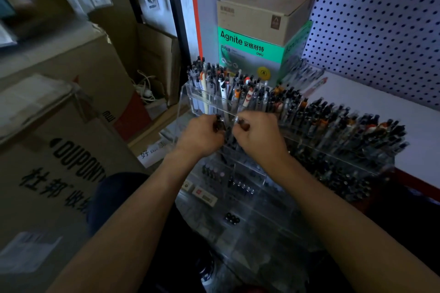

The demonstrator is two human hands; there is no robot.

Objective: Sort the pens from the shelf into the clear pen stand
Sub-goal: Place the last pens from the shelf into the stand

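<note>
Pens (240, 93) already crowd the clear pen stand (190, 100) on the white shelf (385, 104). Left hand (198, 135) and right hand (258, 134) each pinch one over near compartments; few pens (302, 71) remain loose far right.

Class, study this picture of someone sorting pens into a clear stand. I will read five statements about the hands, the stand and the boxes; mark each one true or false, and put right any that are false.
1. Both hands are at the clear pen stand. True.
2. The left hand lies flat and empty. False: its fingers are curled round dark pens.
3. The right hand pinches a pen. True.
4. The green box stands in front of the stand. False: it stands behind it, with a brown cardboard box on top.
5. The wall on the right is pegboard. True.
</note>
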